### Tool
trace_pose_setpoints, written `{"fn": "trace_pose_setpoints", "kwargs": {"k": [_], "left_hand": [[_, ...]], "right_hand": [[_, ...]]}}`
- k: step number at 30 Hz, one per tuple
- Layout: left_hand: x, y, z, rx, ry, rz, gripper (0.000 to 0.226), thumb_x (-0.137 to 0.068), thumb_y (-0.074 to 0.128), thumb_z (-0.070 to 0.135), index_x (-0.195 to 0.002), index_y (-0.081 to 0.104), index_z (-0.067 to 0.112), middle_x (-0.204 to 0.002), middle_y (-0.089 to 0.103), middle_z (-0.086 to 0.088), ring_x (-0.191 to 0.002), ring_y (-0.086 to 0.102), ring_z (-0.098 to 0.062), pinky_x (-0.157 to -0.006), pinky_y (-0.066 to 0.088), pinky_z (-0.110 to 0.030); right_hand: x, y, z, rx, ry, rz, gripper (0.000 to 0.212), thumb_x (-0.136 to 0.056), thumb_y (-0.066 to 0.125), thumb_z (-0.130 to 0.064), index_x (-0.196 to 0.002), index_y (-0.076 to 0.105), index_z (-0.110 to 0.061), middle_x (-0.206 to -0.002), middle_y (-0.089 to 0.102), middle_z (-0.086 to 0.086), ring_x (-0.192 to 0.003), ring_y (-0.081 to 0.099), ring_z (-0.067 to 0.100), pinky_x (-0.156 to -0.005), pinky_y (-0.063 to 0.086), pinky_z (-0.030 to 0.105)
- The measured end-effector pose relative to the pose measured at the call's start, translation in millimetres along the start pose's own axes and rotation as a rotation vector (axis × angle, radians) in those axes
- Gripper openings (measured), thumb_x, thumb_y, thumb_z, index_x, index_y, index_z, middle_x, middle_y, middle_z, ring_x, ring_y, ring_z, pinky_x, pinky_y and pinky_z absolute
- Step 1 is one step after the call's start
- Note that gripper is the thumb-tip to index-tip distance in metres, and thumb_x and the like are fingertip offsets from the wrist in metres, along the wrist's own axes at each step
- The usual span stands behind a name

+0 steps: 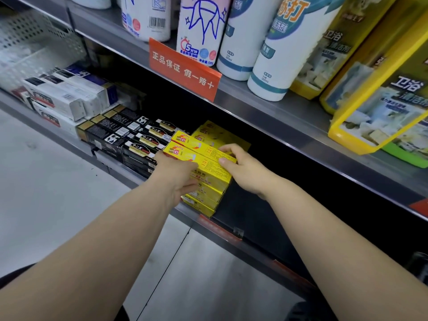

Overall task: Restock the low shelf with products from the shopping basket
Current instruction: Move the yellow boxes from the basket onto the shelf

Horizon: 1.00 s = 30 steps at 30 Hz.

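Two hands: both on the yellow boxes, frame centre, on the low shelf.
Left hand: fingers curled over the stack's near-left side, thumb on its front.
Right hand: pinching the top box's right end.
Black boxes: left of stack, gold label unreadable.
Orange sign: "正品保证 假一赔十".
Bottle: "5分钟".

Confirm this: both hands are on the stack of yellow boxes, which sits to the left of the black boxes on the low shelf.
Wrong side. The head view shows both hands, left hand and right hand, on the stack of yellow boxes, but it sits to the right of the black boxes on the low shelf.
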<state>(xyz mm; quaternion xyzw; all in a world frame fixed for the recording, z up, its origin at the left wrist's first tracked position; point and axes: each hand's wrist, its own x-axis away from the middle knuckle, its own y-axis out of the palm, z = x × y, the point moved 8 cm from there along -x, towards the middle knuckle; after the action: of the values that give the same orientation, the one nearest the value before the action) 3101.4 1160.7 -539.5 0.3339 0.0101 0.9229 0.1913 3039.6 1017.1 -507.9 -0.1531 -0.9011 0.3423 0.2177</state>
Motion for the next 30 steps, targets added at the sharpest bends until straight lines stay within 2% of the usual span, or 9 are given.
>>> {"fn": "trace_pose_setpoints", "kwargs": {"k": [3,6,9,18,21,24,26,28,30], "left_hand": [[0,0,2,-0.004,0.023,0.004,0.085,-0.089,0.059,0.001,-0.149,0.004,0.027,-0.080,0.039,0.002,-0.072,0.063,-0.026,-0.056,0.054,-0.033],[0,1,1,0.008,0.026,-0.004,0.087,-0.090,0.058,0.003,-0.150,0.000,0.029,-0.103,0.042,-0.003,-0.074,0.064,-0.025,-0.057,0.053,-0.032],[0,1,0,0.019,0.025,-0.012,0.080,-0.092,0.054,0.002,-0.150,0.006,0.030,-0.108,0.045,-0.005,-0.079,0.064,-0.023,-0.058,0.053,-0.032],[11,0,4,-0.017,0.013,-0.002,0.040,-0.096,0.044,0.002,-0.128,0.042,0.026,-0.102,0.043,-0.004,-0.073,0.061,-0.018,-0.058,0.051,-0.026],[21,7,5,-0.071,0.016,-0.025,0.052,-0.096,0.045,0.006,-0.142,0.029,0.025,-0.103,0.043,-0.002,-0.084,0.060,-0.019,-0.065,0.050,-0.027],[37,13,5,-0.140,0.039,-0.029,0.022,-0.095,0.047,0.008,-0.113,0.041,0.019,-0.079,0.045,0.001,-0.074,0.055,-0.017,-0.067,0.048,-0.031],[50,20,1,-0.230,0.074,-0.040,0.006,-0.093,0.050,0.010,-0.098,0.049,0.010,-0.074,0.049,-0.002,-0.079,0.054,-0.020,-0.081,0.051,-0.038],[67,35,-4,-0.350,0.156,-0.118,0.013,-0.091,0.053,0.014,-0.103,0.055,0.011,-0.083,0.056,-0.002,-0.090,0.059,-0.021,-0.091,0.049,-0.039],[91,59,-9,-0.448,0.278,-0.265,0.018,-0.090,0.056,0.014,-0.107,0.057,0.016,-0.089,0.060,-0.001,-0.086,0.059,-0.016,-0.081,0.048,-0.028]], "right_hand": [[2,-1,-1,-0.003,-0.022,-0.002,0.044,-0.091,0.057,-0.035,-0.132,0.040,-0.028,-0.132,0.047,0.005,-0.116,0.049,0.020,-0.099,0.042,0.033],[1,-1,-1,0.034,-0.029,0.024,0.049,-0.089,0.061,-0.034,-0.133,0.039,-0.026,-0.131,0.047,0.005,-0.113,0.050,0.019,-0.095,0.044,0.031],[-2,-2,-1,0.063,-0.017,0.061,0.052,-0.089,0.061,-0.037,-0.134,0.039,-0.024,-0.134,0.045,0.006,-0.115,0.050,0.022,-0.094,0.045,0.033],[-3,-1,3,0.078,-0.001,0.112,0.055,-0.086,0.062,-0.042,-0.133,0.039,-0.025,-0.133,0.045,0.007,-0.109,0.053,0.021,-0.083,0.045,0.029],[0,-1,2,0.098,0.008,0.140,0.057,-0.087,0.060,-0.044,-0.135,0.039,-0.024,-0.135,0.044,0.008,-0.111,0.053,0.023,-0.089,0.046,0.031],[10,-5,1,0.143,0.036,0.141,0.061,-0.089,0.058,-0.044,-0.141,0.033,-0.023,-0.139,0.038,0.010,-0.119,0.048,0.025,-0.093,0.040,0.028],[28,-16,-1,0.156,0.034,0.152,0.057,-0.090,0.059,-0.037,-0.139,0.035,-0.021,-0.138,0.040,0.009,-0.120,0.048,0.024,-0.096,0.039,0.029],[56,-32,-3,0.153,0.002,0.165,0.044,-0.091,0.059,-0.027,-0.132,0.044,-0.020,-0.131,0.048,0.006,-0.112,0.053,0.019,-0.095,0.043,0.028],[94,-52,-1,0.131,-0.040,0.179,0.027,-0.090,0.059,-0.018,-0.117,0.056,-0.022,-0.116,0.058,-0.003,-0.097,0.058,0.010,-0.082,0.045,0.015]]}}
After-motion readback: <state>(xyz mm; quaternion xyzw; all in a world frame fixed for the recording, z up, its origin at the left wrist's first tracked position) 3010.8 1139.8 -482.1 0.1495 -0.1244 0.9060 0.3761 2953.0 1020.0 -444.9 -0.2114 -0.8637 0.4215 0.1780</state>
